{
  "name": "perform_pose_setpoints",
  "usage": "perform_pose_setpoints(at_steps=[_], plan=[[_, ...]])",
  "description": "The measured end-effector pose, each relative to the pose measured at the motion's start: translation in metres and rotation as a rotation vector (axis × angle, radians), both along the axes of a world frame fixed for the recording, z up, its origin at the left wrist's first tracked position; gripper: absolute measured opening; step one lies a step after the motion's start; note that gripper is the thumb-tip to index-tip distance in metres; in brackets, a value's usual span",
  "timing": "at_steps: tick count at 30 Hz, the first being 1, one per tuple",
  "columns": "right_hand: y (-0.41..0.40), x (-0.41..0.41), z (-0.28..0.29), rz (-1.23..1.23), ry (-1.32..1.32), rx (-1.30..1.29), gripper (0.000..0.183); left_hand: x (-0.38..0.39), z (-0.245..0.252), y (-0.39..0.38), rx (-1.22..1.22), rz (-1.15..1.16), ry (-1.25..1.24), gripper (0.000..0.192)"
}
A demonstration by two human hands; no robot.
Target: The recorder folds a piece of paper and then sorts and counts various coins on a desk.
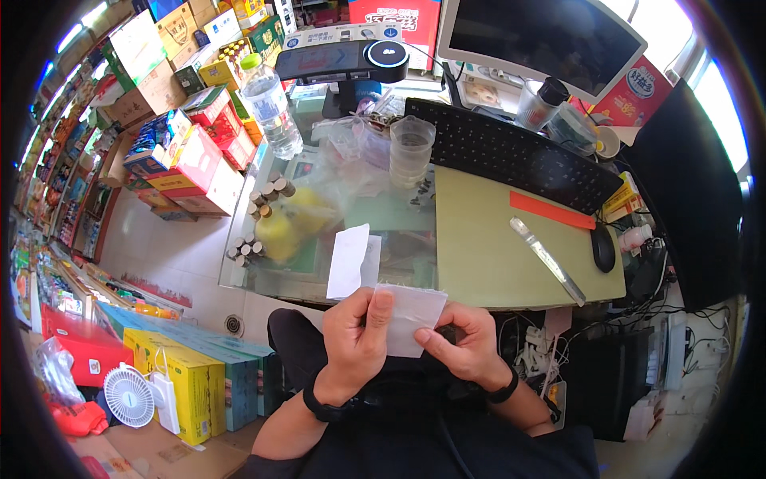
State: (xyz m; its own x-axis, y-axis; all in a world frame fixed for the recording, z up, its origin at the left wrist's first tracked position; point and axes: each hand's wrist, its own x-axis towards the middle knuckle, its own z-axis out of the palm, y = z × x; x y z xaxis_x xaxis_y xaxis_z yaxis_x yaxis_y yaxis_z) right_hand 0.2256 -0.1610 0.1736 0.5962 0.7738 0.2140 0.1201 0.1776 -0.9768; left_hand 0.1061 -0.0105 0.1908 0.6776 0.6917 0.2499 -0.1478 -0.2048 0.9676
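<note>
Between my two hands, just off the front edge of the glass-topped counter (407, 251), is a small white sheet of paper (410, 323) with a rough upper edge. My left hand (359, 347) pinches its left side, thumb on top. On the lower right side, my right hand (464, 344) grips it between thumb and fingers. Other white paper pieces (348, 263) lie on the glass just beyond my left hand. A clear utility-knife-like strip or ruler (547, 261) rests on the yellow-green mat (479, 239), to the right of my hands.
Stacked coins (269, 191) stand along the counter's left edge beside a plastic bag (311, 203) over yellow round things. Behind are a water bottle (272, 114), a plastic cup (412, 149), a keyboard (520, 152) and a monitor (541, 42). A mouse (602, 248) sits right of an orange strip (550, 209).
</note>
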Motion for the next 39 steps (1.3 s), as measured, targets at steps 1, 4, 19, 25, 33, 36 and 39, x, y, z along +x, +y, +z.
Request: perform_pose_setpoints(at_steps=[1,4,19,25,33,36,39], plan=[[0.0,0.0,0.002,0.039,-0.059,-0.009,0.017,-0.002,0.0,0.0,0.15,0.057,0.036,0.035],[-0.005,0.002,0.0,0.0,0.038,-0.023,0.018,-0.006,0.003,-0.001,0.343,-0.028,0.145,0.034],[-0.023,0.01,0.001,0.12,-0.004,-0.016,0.014,-0.004,0.0,-0.01,0.154,-0.07,0.01,0.019],[-0.023,0.008,0.012,0.24,-0.135,-0.025,0.014,-0.001,-0.006,-0.018,0.118,0.046,-0.065,0.018],[-0.068,0.044,-0.006,-0.515,-0.152,-0.047,0.013,0.009,-0.003,-0.031,0.042,-0.192,0.064,0.026],[-0.093,0.083,0.012,-0.703,-0.809,-0.349,0.024,0.022,-0.004,-0.036,0.049,-0.183,0.063,0.026],[-0.128,0.101,0.011,-0.752,-1.11,-0.545,0.038,0.045,-0.011,-0.036,0.116,-0.13,0.092,0.026]])
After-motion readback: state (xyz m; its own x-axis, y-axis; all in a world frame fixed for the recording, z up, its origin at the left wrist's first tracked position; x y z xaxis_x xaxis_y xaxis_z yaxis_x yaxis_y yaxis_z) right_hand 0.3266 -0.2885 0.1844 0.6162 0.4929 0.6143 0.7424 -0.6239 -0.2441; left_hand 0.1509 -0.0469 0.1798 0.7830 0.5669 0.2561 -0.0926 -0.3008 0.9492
